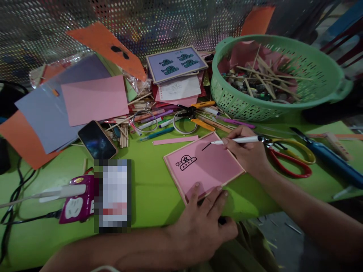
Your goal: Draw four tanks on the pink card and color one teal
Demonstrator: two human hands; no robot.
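A pink card (210, 170) with thin wooden edging lies on the green table. Drawn on its left part is a small black tank (186, 162). My right hand (249, 151) is closed around a white marker (238, 140), whose tip meets the card at the end of a short black line (206, 146). Spread over the card's near edge, the fingers of my left hand (205, 219) press on it. By the left thumb shows a small black thing (223, 220), too hidden to name. Red and yellow-handled scissors (300, 172) lie beyond my right wrist.
A green basket (235, 102) holding sticks and stones stands at the back right. A framed purple card with several tanks (177, 64) sits behind loose pens. Left are coloured papers (96, 100), a phone (98, 139), a pixelated object (115, 196) and a power strip (76, 200).
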